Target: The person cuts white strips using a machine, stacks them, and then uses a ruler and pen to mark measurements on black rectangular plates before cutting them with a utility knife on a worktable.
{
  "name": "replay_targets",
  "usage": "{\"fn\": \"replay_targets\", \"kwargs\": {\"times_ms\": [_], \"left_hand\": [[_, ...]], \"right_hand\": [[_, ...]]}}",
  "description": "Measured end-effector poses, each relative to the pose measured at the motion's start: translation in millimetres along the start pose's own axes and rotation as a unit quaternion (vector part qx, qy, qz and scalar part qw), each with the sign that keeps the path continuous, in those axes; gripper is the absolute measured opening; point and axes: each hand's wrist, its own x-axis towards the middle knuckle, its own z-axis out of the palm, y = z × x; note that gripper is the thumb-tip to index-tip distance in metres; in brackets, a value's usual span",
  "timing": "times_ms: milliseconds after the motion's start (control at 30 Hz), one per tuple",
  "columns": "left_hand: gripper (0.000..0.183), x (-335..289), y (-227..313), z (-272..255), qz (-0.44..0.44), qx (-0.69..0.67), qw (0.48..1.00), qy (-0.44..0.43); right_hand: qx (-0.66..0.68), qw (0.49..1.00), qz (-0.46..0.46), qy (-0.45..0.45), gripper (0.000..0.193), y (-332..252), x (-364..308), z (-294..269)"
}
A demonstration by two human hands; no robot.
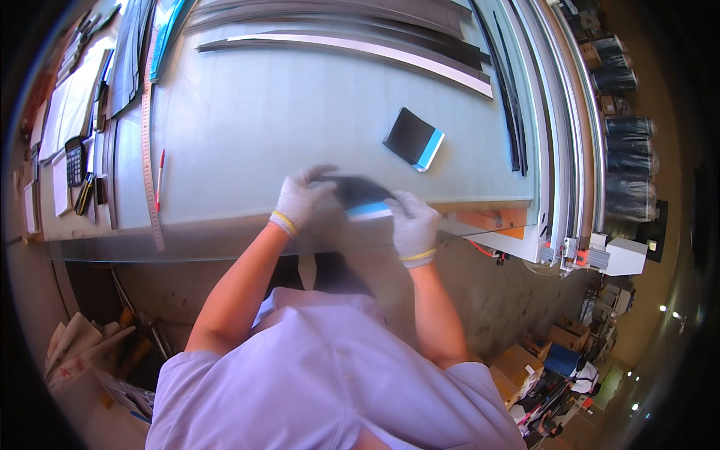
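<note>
Between my two gloved hands is a flexible black sheet (360,192) with a blue and white band along its near edge, bowed upward and a little blurred. My left hand (301,199), in a white knit glove with a yellow cuff, is closed on its left end. Its right end is gripped by my right hand (413,225), gloved the same way. Both hands are over the table's front edge. Farther off to the right, a similar black piece with a blue and white band (412,139) lies on the pale table (270,127).
Long dark strips, one with a white face (360,54), lie across the back. A red pen (160,180) and a long measuring tape (147,150) lie at left, near a calculator (76,163). A metal rail (577,120) borders the right side. Cardboard boxes (517,367) stand at lower right.
</note>
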Motion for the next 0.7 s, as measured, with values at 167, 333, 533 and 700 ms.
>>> {"fn": "replay_targets", "kwargs": {"times_ms": [167, 333, 533, 700], "left_hand": [[0.045, -48, 58, -14, -0.012, 0.026, 0.995, -0.091], [0.034, -77, 96, 5, -0.043, 0.135, 0.99, 0.017], [0.028, -85, 114, 4, 0.055, 0.206, 0.975, 0.061], [0.029, -80, 113, -2, 0.012, 0.154, 0.986, 0.058]], "right_hand": [[0.314, 0.857, 0.409, 0.027, 0.012, -14, -9, -9], [0.415, 0.797, 0.437, -0.036, 0.007, -6, -26, 1], [0.451, 0.794, 0.402, -0.065, 0.014, -18, -17, 11], [0.453, 0.797, 0.388, -0.094, 0.009, -12, -13, 15]]}}
